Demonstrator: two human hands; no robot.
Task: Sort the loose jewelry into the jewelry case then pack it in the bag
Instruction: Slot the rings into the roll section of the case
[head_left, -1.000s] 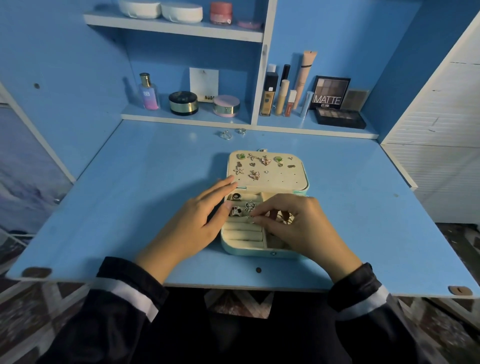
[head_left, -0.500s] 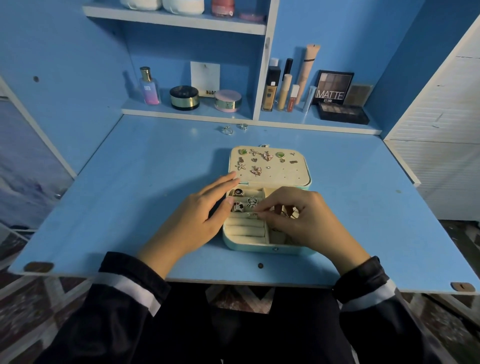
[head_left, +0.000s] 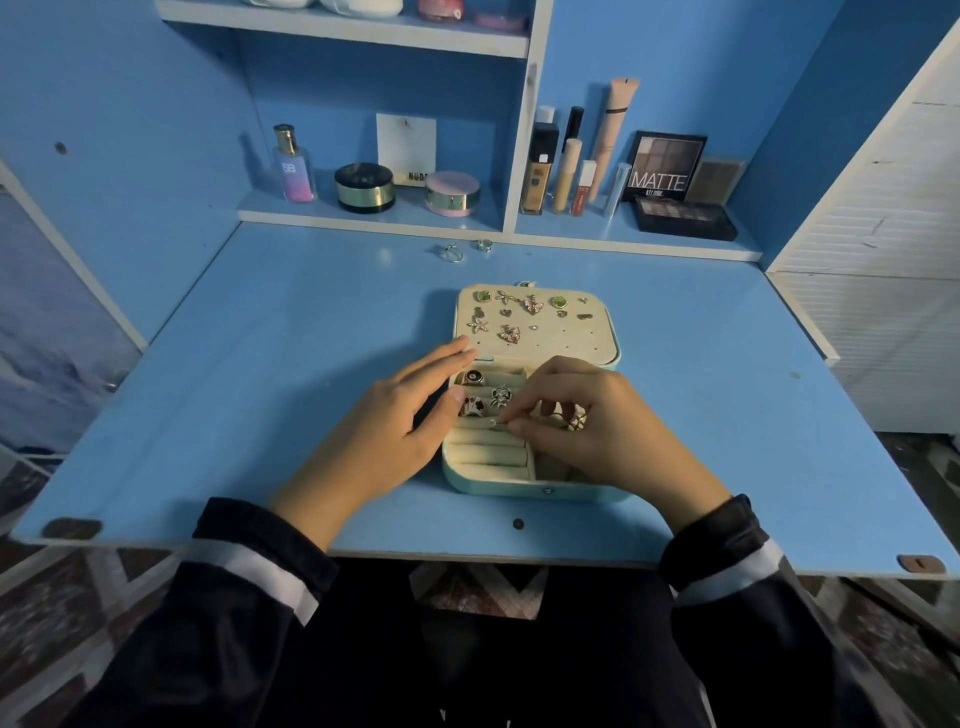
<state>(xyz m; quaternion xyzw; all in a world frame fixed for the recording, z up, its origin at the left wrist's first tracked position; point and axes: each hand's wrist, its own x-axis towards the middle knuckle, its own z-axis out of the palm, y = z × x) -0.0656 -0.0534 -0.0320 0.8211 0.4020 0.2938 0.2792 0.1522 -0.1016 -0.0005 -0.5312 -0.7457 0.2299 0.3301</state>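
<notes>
A pale turquoise jewelry case lies open on the blue desk. Its cream lid panel carries several earrings. Three rings sit in the upper ring rolls. My right hand hovers over the case's right side, thumb and forefinger pinching a small silver ring at the ring rolls. My left hand rests flat against the case's left edge, fingers spread. Two loose silver rings lie at the desk's back. No bag is in view.
A low shelf behind the desk holds a perfume bottle, two round compacts, makeup tubes and eyeshadow palettes. A white cabinet stands at the right.
My right hand's fingertips have shifted slightly along the ring rolls while pinching the small ring. The left hand stays against the case. The view has tilted a little.
</notes>
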